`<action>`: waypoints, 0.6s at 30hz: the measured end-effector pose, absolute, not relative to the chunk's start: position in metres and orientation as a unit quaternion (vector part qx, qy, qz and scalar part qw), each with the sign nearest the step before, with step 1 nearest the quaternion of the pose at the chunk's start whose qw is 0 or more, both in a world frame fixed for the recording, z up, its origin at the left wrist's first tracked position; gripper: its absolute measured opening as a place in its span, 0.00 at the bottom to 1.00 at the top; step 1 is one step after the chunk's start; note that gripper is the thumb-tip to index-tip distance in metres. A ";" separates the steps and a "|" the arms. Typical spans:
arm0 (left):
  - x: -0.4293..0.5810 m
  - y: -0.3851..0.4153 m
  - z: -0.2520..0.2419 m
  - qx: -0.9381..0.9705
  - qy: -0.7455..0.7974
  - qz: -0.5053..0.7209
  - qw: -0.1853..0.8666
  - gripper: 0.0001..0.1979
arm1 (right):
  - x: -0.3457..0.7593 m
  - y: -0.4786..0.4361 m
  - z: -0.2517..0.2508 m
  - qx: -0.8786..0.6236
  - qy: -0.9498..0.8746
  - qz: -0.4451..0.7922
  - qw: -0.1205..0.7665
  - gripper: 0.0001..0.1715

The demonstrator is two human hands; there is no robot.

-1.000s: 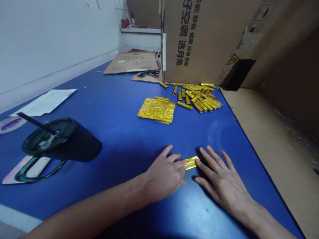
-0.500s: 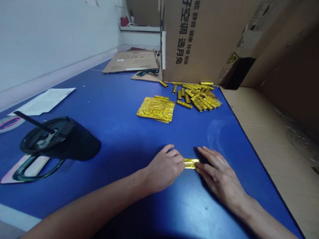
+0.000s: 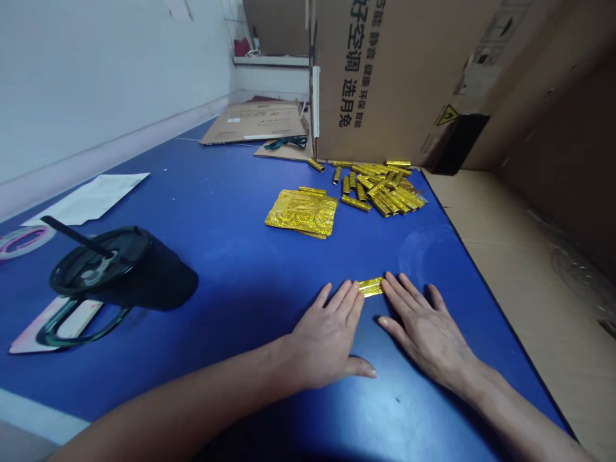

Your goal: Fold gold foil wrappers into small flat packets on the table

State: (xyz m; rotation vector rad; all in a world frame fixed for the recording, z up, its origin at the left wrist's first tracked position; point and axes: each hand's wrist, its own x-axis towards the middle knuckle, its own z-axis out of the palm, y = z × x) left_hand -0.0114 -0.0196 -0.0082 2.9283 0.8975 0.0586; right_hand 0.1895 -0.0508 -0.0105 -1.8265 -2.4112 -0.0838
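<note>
A narrow strip of folded gold foil (image 3: 370, 287) lies on the blue table (image 3: 231, 256) between my hands. The fingertips of my left hand (image 3: 332, 340) rest on its left end, fingers stretched out and thumb apart. On its right end lie the fingertips of my right hand (image 3: 428, 327), also flat and spread. Farther back, a stack of flat gold sheets (image 3: 302, 212) sits on the table. To the right of that stack, several small gold tubes (image 3: 385, 186) form a loose pile.
A dark mug (image 3: 144, 269) with a straw and handle stands at the left, beside a white paper (image 3: 91, 197) and a tape roll (image 3: 26, 240). A large cardboard box (image 3: 404, 83) rises behind the tubes. Flattened cardboard (image 3: 260, 120) lies at the back.
Both hands have opened flatter, with the fingers now extended over the strip's ends. The foil strip has moved slightly away from me, and my left thumb now points out to the right.
</note>
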 end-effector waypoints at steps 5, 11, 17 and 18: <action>-0.009 -0.018 -0.007 0.953 0.294 0.023 0.070 0.46 | 0.173 -0.057 -0.005 -0.535 -0.843 0.025 0.054 0.42; -0.012 -0.015 -0.007 0.954 0.290 0.033 0.074 0.46 | 0.162 -0.049 -0.007 -0.484 -0.872 0.047 0.050 0.43; -0.013 -0.014 -0.008 0.956 0.289 0.030 0.047 0.44 | 0.186 -0.040 -0.013 -0.513 -0.858 0.010 0.029 0.40; -0.014 -0.013 -0.008 0.956 0.289 0.031 0.046 0.44 | 0.189 -0.040 -0.013 -0.517 -0.855 0.007 0.028 0.40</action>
